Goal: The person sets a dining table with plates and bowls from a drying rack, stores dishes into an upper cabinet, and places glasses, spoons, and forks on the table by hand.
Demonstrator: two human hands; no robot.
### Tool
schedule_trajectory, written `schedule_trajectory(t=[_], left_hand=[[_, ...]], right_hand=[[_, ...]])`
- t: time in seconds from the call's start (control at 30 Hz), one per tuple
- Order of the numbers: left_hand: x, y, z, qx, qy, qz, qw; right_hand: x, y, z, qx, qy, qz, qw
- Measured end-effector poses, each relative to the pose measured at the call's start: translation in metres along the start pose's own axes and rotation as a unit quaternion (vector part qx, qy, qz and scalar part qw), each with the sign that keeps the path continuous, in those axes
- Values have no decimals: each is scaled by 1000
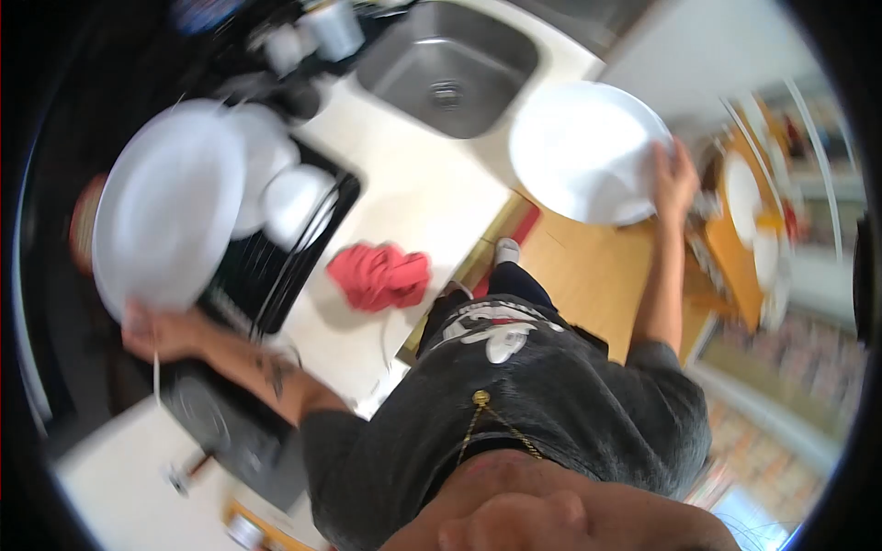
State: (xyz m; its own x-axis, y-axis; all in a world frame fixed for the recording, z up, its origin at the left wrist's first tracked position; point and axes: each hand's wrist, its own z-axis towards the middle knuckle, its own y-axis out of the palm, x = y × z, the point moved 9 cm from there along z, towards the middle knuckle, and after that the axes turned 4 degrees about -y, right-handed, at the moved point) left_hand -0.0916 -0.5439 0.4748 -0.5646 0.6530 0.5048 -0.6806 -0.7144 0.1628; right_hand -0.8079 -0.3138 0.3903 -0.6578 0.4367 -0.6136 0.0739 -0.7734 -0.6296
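My left hand [161,332] is closed on the near rim of a large white plate [170,197], lifted beside the black dish rack [276,285]. Motion smears that plate a little. Out to the right, my right hand [677,179] grips the edge of another round white plate [588,147], held over the counter's edge and the floor. Smaller white dishes [296,207] stand in the rack, partly covered by the left plate. A crumpled red cloth [378,275] lies on the white counter between my hands.
A steel sink [446,69] is set into the white counter [404,197] at the top. Beyond my right arm stands a wooden table [730,257] with white dishes on it. A dark stove [216,413] lies below my left forearm. Wooden floor [588,275] shows by my feet.
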Motion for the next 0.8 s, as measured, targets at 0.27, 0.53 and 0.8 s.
schedule_trajectory(t=[0.27, 0.53, 0.8], left_hand=[[26, 87, -153, -215, -281, 17, 935], [216, 252, -465, -469, -589, -243, 612], [476, 378, -715, -646, -554, -313, 422]], right_hand=[[124, -84, -22, 28, 82, 7, 996], [329, -229, -74, 94, 258, -38, 961], [494, -383, -195, 305, 401, -112, 857]])
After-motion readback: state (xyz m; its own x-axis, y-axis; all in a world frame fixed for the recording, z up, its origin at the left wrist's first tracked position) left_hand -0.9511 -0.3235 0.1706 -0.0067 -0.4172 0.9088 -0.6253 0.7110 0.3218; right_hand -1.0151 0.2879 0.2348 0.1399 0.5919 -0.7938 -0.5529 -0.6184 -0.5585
